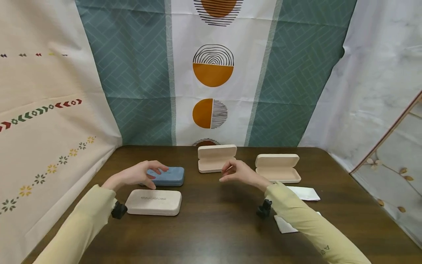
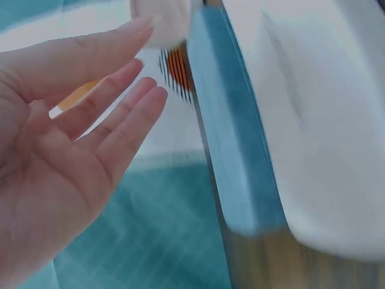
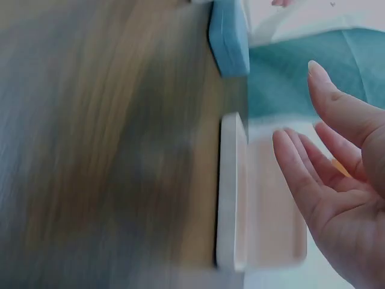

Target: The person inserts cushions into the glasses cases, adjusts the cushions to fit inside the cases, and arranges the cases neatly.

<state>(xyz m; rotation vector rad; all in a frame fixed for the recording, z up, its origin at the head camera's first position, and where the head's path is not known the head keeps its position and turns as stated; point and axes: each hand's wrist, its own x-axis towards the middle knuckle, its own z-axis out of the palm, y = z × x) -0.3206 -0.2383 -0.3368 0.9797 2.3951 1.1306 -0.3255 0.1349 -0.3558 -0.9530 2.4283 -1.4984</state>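
Observation:
My left hand (image 1: 145, 174) hovers with loosely bent fingers over a closed blue glasses case (image 1: 169, 176), its fingers overlapping the case in the head view. Nearer to me lies a closed white glasses case (image 1: 154, 202) with lettering on its lid. In the left wrist view nothing sits between the thumb and fingers of that hand. My right hand (image 1: 241, 172) is above the table, just in front of an open pale pink glasses case (image 1: 211, 167). The right wrist view shows its thumb and fingers apart, holding nothing.
A second open pale pink case (image 1: 280, 174) stands at the back right. Beside my right forearm lie a white folded cloth (image 1: 304, 193) and another white piece (image 1: 284, 224), partly hidden by the sleeve. Patterned curtains (image 1: 141, 73) hang behind the dark wooden table (image 1: 211, 234).

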